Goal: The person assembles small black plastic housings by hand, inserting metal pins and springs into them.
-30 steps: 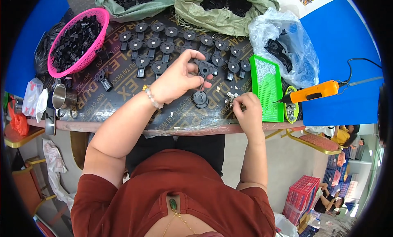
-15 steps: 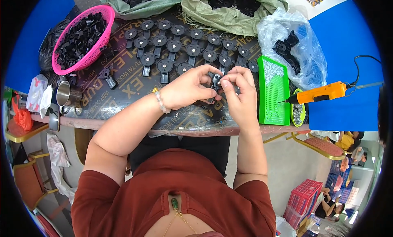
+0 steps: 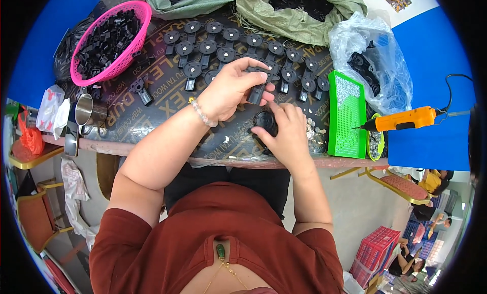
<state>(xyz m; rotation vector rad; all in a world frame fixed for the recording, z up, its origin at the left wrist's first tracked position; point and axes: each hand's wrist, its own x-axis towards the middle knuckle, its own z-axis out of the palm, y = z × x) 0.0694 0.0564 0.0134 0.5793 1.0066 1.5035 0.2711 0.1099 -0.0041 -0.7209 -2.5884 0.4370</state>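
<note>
My left hand is closed round a black plastic part, its blocky stem pointing down toward the table's front edge. Just to the right and nearer, my right hand has thumb and index finger at the rim of a round black cap, low over the table. Beyond my hands stand several rows of black round-headed parts, each with a stem and a pale centre. Small silvery discs lie scattered beside my right fingers.
At right are a green tray of small metal pieces, a yellow-green dish and an orange electric screwdriver. A pink basket of black pieces and a metal mug stand left. Sacks line the back.
My hands were together on a small black part. Now they are apart: the right has come down nearer to the round cap, while the left keeps a black part. The silvery discs have come into view.
</note>
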